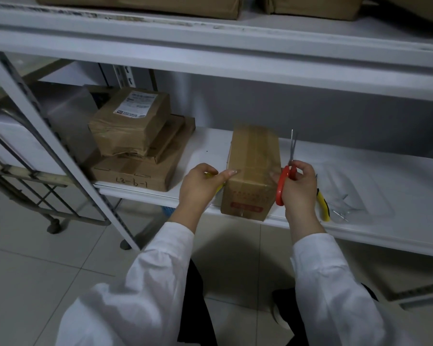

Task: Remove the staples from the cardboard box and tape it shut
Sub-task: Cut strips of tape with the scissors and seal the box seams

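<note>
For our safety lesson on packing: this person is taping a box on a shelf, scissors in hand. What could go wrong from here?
1. The right hand holds the scissors close beside the box; a slip might nick a finger or the cardboard.
2. The box sits right at the shelf front edge; a push from the left hand, which grips a yellow thing, might tip it off.
3. What look like loose staples lie near the pliers; a reaching hand might get pricked.

Cardboard box (251,168) on shelf (210,143), pliers (323,204) right.
</note>
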The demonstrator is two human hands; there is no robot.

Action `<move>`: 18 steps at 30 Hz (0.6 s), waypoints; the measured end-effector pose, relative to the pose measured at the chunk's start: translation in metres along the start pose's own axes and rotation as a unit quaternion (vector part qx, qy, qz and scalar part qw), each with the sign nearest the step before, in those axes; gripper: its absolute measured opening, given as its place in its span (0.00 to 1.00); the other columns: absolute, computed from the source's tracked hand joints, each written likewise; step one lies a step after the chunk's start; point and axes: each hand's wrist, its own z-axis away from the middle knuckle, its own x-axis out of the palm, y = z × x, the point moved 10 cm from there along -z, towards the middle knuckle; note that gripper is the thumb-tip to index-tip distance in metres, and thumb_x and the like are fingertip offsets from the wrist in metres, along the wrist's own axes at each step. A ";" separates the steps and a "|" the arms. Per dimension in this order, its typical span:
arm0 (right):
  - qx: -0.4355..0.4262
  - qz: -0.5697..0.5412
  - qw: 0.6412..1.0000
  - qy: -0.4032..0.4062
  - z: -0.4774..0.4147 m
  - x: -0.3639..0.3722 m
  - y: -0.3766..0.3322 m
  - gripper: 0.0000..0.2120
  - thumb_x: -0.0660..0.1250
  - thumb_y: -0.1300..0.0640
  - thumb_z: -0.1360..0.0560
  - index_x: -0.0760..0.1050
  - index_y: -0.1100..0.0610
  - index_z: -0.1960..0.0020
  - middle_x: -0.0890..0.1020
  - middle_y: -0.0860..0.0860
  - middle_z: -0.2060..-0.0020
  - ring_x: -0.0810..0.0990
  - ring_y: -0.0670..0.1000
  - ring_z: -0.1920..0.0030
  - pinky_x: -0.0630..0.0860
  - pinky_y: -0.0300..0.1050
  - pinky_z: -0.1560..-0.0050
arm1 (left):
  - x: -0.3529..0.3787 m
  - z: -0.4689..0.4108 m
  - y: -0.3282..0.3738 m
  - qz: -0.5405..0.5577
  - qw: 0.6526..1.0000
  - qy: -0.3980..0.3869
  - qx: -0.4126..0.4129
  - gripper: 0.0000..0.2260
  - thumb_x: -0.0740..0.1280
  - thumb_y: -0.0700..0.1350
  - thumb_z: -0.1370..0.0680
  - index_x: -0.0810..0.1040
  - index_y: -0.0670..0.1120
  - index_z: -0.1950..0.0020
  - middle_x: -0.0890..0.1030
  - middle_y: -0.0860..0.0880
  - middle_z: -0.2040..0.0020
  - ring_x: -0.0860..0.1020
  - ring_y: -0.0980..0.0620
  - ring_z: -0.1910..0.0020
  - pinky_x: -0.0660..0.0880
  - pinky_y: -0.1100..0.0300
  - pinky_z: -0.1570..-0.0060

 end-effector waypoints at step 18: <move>-0.125 0.042 0.952 -0.277 0.066 0.084 -0.072 0.19 0.79 0.58 0.37 0.71 0.44 0.57 0.82 0.49 0.54 0.81 0.47 0.51 0.76 0.37 0.49 | -0.053 0.015 0.022 0.100 0.990 -0.041 0.092 0.11 0.65 0.40 0.23 0.78 0.51 0.64 0.77 0.58 0.61 0.73 0.61 0.59 0.68 0.68 0.57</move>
